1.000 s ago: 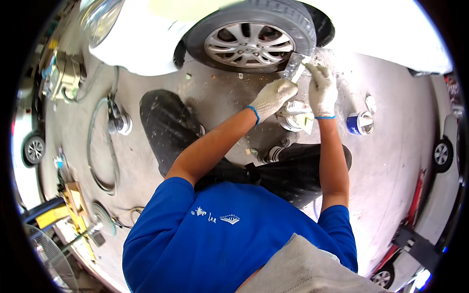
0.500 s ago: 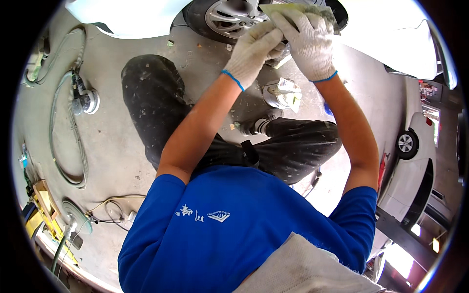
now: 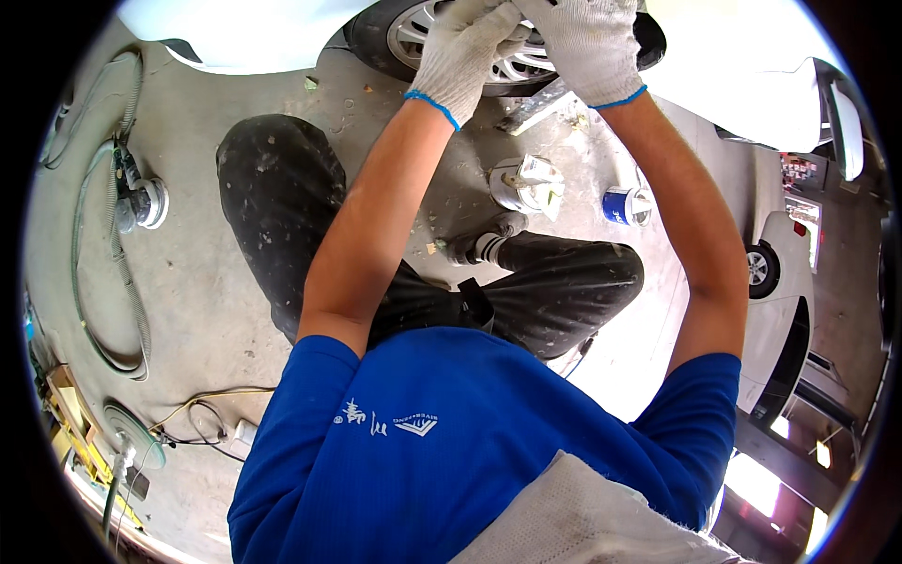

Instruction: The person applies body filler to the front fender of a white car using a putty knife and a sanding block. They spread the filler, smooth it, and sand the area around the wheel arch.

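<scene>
Both my hands wear white knit gloves with blue cuffs and are raised at the top edge, in front of a car wheel (image 3: pixel 526 68). My left hand (image 3: pixel 465 56) is closed, its fingers bent in toward the right hand; whatever they hold is hidden. Beside it, my right hand (image 3: pixel 597 52) has its fingers curled upward, and the picture's edge cuts off their tips along with anything in them. Below the hands stand a white bucket (image 3: pixel 507 191) with pale, stained sheets in its mouth and a blue and white can (image 3: pixel 616 206).
White car bodywork (image 3: pixel 244 38) spans the top around the wheel. A long grey block (image 3: pixel 537 107) lies on the floor near the tyre. At left lie a round sander (image 3: pixel 147 203) and its looped hose (image 3: pixel 78 254). Another white car (image 3: pixel 766 348) stands at right.
Both hands have moved up and slightly left. The yellowish, flat piece under my right hand's fingers has passed out of view. The blue can and the grey block show more fully.
</scene>
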Demonstrator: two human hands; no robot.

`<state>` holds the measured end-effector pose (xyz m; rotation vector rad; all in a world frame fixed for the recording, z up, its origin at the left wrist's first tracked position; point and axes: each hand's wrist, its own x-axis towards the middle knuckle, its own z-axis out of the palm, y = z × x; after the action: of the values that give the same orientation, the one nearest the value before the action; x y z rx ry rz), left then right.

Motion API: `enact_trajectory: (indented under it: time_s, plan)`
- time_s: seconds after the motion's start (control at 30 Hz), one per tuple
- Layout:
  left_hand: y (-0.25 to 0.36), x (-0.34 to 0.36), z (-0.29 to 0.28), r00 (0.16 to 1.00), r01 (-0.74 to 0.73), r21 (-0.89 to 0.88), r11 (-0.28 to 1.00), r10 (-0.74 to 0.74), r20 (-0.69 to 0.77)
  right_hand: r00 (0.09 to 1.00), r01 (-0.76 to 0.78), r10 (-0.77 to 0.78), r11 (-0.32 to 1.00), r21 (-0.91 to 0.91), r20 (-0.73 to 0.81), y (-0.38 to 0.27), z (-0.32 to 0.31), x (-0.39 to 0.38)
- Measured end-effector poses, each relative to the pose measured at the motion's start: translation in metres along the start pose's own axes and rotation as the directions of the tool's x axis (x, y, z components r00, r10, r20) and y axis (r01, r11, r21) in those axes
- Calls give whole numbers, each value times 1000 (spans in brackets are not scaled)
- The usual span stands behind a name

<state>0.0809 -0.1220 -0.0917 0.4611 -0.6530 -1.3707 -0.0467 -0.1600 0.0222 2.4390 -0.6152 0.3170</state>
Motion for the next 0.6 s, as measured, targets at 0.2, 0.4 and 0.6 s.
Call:
enact_trajectory:
  time_s: [0.2,0.4,0.6]
  plan:
    - [-1,9,-5,1000,-6,34,999,7,-24,1000,7,-7,1000,-6,10,0,6,8]
    - [-3,15,-9,1000,-4,59,998,6,-26,1000,-5,5,1000,-13,11,-4,10,8]
    - [-5,18,-9,999,-4,82,997,7,-35,1000,-1,1,1000,-12,15,-7,12,11]
